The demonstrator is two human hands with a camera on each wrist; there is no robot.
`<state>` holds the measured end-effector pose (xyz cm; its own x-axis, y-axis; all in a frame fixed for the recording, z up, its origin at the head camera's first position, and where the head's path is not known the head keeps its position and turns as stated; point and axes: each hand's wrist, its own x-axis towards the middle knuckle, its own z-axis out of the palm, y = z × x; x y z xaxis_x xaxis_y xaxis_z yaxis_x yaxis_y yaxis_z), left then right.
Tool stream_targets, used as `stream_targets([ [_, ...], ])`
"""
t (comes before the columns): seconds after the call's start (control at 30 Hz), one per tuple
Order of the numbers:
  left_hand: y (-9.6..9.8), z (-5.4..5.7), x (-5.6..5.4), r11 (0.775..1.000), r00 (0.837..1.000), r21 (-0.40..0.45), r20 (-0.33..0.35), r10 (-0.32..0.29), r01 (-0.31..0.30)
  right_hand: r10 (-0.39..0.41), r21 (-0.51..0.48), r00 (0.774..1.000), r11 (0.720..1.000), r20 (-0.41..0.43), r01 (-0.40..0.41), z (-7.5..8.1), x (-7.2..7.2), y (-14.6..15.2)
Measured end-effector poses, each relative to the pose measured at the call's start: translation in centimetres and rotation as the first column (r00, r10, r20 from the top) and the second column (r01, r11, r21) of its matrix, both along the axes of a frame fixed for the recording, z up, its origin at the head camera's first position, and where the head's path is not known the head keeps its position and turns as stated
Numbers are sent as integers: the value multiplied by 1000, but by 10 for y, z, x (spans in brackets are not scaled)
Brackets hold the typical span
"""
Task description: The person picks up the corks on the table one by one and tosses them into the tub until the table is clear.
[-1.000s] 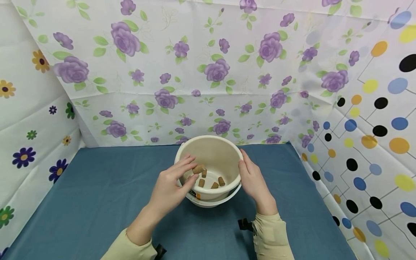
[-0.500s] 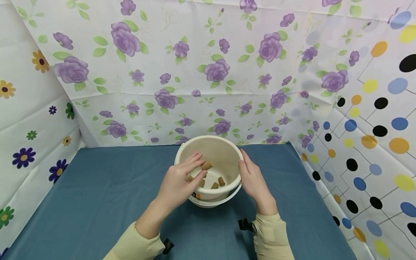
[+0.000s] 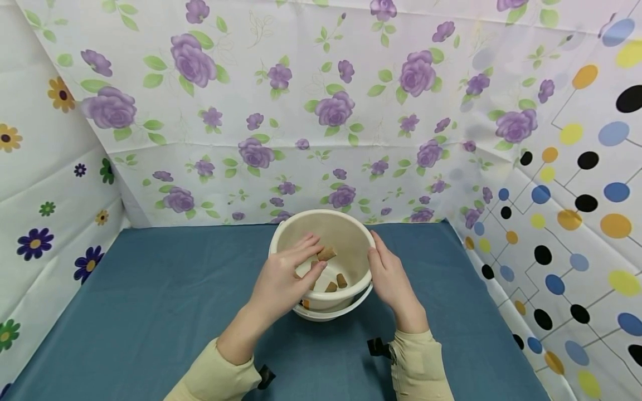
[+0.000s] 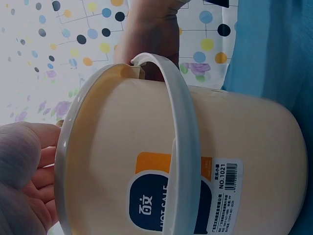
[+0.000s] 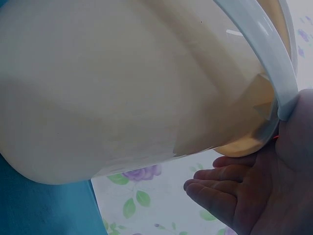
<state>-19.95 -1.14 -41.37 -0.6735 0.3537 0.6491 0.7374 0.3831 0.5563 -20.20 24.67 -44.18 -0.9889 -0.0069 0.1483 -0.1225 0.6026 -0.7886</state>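
A cream plastic bucket (image 3: 326, 223) stands upright on the table, its white handle (image 4: 188, 122) hanging down on the near side. Over its mouth, my left hand (image 3: 278, 281) pinches a brown cork (image 3: 327, 254) between thumb and fingers. Several more corks lie on the bucket's floor, among them one cork (image 3: 341, 280) toward the right; others are partly covered by the left hand. My right hand (image 3: 393, 278) holds the rim at the right, thumb at the edge and fingers along the outside. In the left wrist view the rim hides the pinched cork.
Blue cloth (image 3: 175, 306) covers the table under the bucket. A flowered sheet (image 3: 301, 111) rises behind it, with a dotted sheet (image 3: 567, 267) on the right and another flowered sheet (image 3: 45, 184) on the left.
My left hand has moved right across the bucket's mouth, carrying the pinched cork toward the middle. The right hand and the bucket have stayed in place.
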Motion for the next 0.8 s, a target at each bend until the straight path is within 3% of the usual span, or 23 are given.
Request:
stream_targets([
  [0.8, 4, 0, 1, 1000, 1000, -17, 3, 19, -19, -4, -2, 1000, 1000, -3, 4, -2, 0, 0],
])
